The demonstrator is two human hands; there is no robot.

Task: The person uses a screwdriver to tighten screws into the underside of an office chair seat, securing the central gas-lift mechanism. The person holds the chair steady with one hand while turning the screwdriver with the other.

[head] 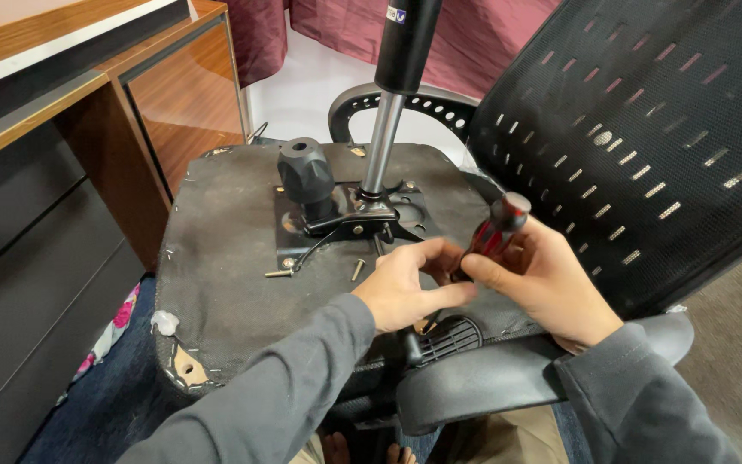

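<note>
Mid-step on the underside of an overturned office chair seat (216, 249): driving or backing out a fastener at the near edge of the seat base, by the look of it. Right hand (551, 283) closed around a red-and-black screwdriver (493, 234), handle up, shaft angled down toward the left hand; tip hidden behind the fingers. Left hand (405, 288) half-curled, fingertips pinched at the shaft's lower end, steadying it; cannot tell whether a screw sits under them. Next move likely calls for keeping the tip seated and upright while turning, left fingers clear of the bit.

Just beyond the left hand: two loose screws (358, 269) lying on the seat base, easy to knock off. Further out: black mechanism plate (349, 219), round black knob (306, 172), gas lift cylinder (388, 112) rising straight up. Right of the right hand: mesh backrest (646, 129), crowding the wrist. Under both hands: black armrest (491, 378), limiting elbow room. Far left: wooden desk (173, 86).
</note>
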